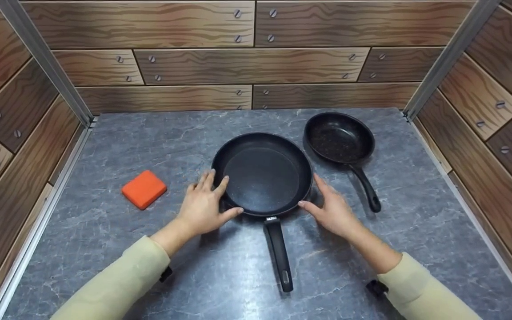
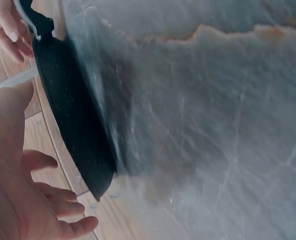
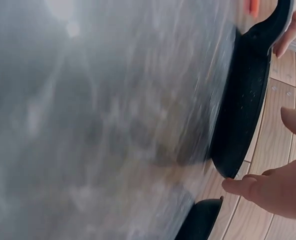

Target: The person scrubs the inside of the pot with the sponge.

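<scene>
Fingers [image 1: 222, 186] of the left hand [image 1: 200, 211], spread wide, and those of the right hand [image 1: 335, 214], parted, flank the large frying pan [image 1: 262, 180] without gripping it; from my remote view I cannot confirm contact. It lies on the tabletop [image 1: 185, 142] between the orange block [image 1: 144, 190] and the smaller pan [image 1: 338, 138].

the large frying pan [image 1: 262, 175] is black, its long handle [image 1: 278, 255] black too, with a silvery patch where the two join. the smaller pan [image 1: 338, 138] is black with faint brownish speckles inside. a square block [image 1: 144, 189] is bright orange. the tabletop [image 1: 82, 240] is grey marble-patterned, with pale veins and a rusty streak. brown wood-grain planks [image 1: 251, 66] carry darker wavy lines; the sleeves [image 1: 114, 275] are pale yellow.
</scene>
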A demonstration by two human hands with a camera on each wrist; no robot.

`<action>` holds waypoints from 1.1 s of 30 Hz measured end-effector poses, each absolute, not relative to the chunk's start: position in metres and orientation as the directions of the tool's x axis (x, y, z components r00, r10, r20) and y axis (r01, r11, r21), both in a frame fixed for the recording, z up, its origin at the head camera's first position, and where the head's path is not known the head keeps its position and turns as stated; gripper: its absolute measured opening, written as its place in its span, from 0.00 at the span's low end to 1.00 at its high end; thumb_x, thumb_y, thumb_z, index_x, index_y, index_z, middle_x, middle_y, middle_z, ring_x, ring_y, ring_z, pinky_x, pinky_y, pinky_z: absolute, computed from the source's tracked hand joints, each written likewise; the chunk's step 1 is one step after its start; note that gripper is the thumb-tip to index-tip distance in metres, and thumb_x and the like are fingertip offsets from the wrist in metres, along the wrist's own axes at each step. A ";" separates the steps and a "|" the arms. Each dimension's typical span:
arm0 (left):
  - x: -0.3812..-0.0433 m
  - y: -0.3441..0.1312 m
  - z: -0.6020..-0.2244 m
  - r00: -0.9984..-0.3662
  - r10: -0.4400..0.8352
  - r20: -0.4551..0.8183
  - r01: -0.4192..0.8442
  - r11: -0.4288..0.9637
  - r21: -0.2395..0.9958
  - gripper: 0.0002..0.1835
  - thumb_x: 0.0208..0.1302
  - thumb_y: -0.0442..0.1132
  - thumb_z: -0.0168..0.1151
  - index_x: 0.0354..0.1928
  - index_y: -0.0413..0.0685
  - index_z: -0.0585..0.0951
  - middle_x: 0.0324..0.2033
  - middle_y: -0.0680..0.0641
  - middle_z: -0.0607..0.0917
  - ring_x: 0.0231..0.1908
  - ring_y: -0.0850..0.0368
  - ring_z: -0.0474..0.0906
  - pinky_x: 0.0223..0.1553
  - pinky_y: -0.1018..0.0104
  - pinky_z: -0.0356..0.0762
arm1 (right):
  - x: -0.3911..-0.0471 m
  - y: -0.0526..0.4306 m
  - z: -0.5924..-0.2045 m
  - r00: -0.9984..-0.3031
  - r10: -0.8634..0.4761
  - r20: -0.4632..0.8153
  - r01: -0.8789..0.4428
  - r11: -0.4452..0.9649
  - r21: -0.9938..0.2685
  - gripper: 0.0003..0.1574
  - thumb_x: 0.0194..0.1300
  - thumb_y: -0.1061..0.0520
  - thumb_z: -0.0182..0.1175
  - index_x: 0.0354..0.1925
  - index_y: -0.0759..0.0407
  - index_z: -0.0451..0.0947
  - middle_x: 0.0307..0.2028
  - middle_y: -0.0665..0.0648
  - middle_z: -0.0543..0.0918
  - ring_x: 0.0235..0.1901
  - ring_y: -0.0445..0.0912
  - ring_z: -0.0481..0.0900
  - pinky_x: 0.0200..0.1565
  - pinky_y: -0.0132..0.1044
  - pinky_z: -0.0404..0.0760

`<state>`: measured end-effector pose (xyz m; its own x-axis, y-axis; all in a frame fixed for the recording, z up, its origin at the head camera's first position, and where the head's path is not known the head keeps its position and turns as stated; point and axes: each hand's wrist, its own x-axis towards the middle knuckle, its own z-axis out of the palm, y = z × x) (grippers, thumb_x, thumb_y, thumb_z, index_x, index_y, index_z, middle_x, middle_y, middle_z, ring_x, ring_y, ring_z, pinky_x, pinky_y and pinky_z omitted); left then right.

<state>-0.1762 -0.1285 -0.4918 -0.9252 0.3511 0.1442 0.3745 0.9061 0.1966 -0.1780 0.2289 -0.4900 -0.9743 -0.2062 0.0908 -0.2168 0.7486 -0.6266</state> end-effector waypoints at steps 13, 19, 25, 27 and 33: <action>-0.174 -0.119 -0.502 -0.947 0.315 0.067 0.321 0.940 0.112 0.56 0.66 0.82 0.48 0.81 0.46 0.67 0.78 0.28 0.61 0.77 0.28 0.59 0.70 0.30 0.61 | -0.192 0.234 -0.498 -0.921 -0.384 0.059 -0.377 0.849 -0.370 0.60 0.73 0.36 0.66 0.79 0.76 0.55 0.78 0.77 0.55 0.79 0.71 0.50 0.73 0.71 0.56; -0.170 -0.118 -0.503 -0.950 0.308 0.054 0.311 0.947 0.085 0.55 0.69 0.81 0.45 0.81 0.45 0.66 0.78 0.28 0.60 0.78 0.30 0.56 0.72 0.30 0.59 | -0.192 0.233 -0.499 -0.913 -0.402 0.068 -0.400 0.852 -0.338 0.58 0.74 0.35 0.64 0.78 0.77 0.58 0.78 0.78 0.57 0.78 0.71 0.53 0.74 0.67 0.57; -0.167 -0.114 -0.504 -0.953 0.300 0.042 0.302 0.952 0.050 0.55 0.70 0.82 0.41 0.81 0.44 0.65 0.78 0.27 0.59 0.78 0.31 0.56 0.72 0.31 0.59 | -0.190 0.231 -0.503 -0.911 -0.404 0.086 -0.409 0.854 -0.321 0.61 0.73 0.33 0.64 0.77 0.78 0.58 0.77 0.79 0.58 0.78 0.71 0.55 0.74 0.66 0.58; -0.167 -0.113 -0.505 -0.954 0.297 0.036 0.298 0.954 0.041 0.56 0.69 0.82 0.40 0.81 0.44 0.65 0.78 0.27 0.59 0.78 0.31 0.56 0.72 0.31 0.59 | -0.189 0.230 -0.503 -0.912 -0.400 0.086 -0.406 0.857 -0.317 0.62 0.72 0.32 0.64 0.77 0.79 0.58 0.77 0.79 0.58 0.78 0.71 0.55 0.74 0.66 0.58; -0.166 -0.114 -0.504 -0.957 0.287 0.045 0.290 0.956 0.054 0.56 0.68 0.83 0.41 0.81 0.46 0.66 0.78 0.27 0.60 0.78 0.31 0.57 0.72 0.32 0.60 | -0.190 0.225 -0.501 -0.922 -0.382 0.064 -0.382 0.865 -0.325 0.62 0.72 0.31 0.64 0.77 0.78 0.57 0.77 0.78 0.57 0.78 0.71 0.54 0.75 0.65 0.57</action>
<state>-0.1665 -0.1137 -0.5041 -0.9568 0.2874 0.0451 0.2896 0.9557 0.0536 -0.1897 0.2252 -0.5006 -0.9218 -0.3824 0.0639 -0.3815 0.8655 -0.3246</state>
